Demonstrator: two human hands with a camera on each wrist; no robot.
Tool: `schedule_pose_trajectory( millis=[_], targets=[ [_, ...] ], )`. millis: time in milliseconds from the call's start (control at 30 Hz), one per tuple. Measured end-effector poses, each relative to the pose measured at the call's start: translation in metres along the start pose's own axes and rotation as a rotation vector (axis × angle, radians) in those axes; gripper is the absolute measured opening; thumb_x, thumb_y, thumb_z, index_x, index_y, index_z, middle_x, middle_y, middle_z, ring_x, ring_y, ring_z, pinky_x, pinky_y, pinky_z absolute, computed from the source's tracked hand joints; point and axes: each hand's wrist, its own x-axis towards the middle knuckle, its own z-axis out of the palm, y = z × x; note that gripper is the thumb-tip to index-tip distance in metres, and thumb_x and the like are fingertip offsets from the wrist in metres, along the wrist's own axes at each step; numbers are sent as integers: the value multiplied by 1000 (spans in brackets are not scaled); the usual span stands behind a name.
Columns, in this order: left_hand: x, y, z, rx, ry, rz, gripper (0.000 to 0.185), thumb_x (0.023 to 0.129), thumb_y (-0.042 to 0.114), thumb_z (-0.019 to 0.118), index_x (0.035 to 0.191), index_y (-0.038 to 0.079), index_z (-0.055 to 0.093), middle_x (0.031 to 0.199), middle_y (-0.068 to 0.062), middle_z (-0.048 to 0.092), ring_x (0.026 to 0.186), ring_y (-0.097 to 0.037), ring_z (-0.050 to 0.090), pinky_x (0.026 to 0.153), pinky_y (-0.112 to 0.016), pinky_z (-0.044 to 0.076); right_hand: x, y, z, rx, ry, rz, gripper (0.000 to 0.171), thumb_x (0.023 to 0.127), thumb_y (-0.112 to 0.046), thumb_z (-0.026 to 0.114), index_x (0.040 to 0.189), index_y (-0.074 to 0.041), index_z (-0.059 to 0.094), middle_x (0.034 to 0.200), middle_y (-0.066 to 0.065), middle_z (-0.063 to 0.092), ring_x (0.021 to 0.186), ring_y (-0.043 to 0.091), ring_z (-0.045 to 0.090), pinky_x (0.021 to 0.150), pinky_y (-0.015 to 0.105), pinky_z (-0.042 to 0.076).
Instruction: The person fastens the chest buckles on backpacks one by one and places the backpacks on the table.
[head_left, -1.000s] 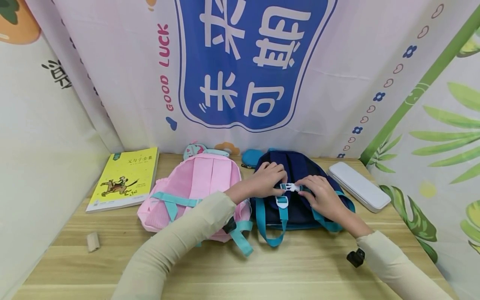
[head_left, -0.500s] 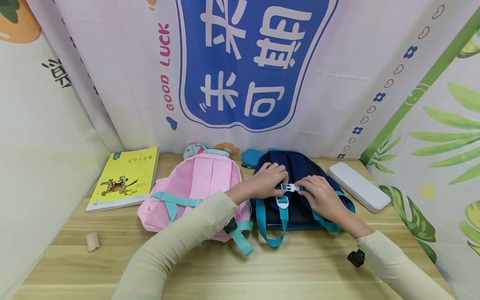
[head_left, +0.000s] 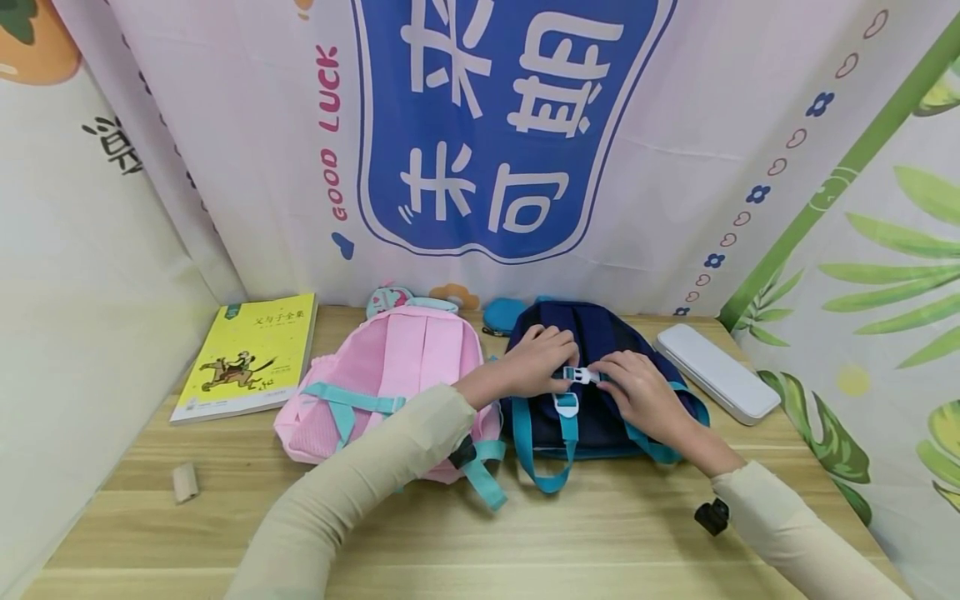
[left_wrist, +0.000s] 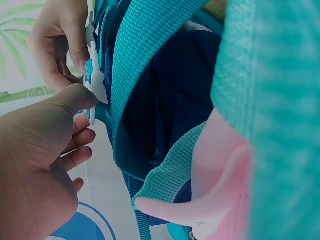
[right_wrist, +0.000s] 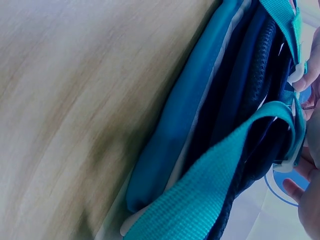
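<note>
The navy backpack (head_left: 592, 367) lies straps-up on the wooden table (head_left: 450, 533), beside a pink backpack (head_left: 390, 375). It appears soft and light; fabric offers no firm hold. Its teal straps (head_left: 521, 442) are limp webbing. The white chest buckle (head_left: 581, 375) is small, rigid and probably slick: the left hand (head_left: 528, 362) and right hand (head_left: 637, 392) each pinch one half by its sides

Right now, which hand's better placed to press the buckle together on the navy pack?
Probably right. The right hand pinches the white buckle directly; the left hand holds the teal end beside it, steadying.
</note>
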Motion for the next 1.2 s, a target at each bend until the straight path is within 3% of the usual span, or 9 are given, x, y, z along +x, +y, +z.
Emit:
schedule_pose_trajectory(
  millis=[633,1200],
  targets=[
    [2,3,0,47,-4,11,19,100,36,64,108,19,60,114,4,54,111,-16,48,113,-41,33,-1,1,3,1,44,-40,32,82,7,78,112,-1,72,107,11,70,93,26,63,86,47,51],
    [3,5,1,79,1,0,21,100,38,64,108,19,62,113,3,56,113,-17,49,113,-40,33,-2,2,6,19,55,-12,31,81,8,78,110,-3,73,106,10,71,92,25,64,86,47,52]
  ],
)
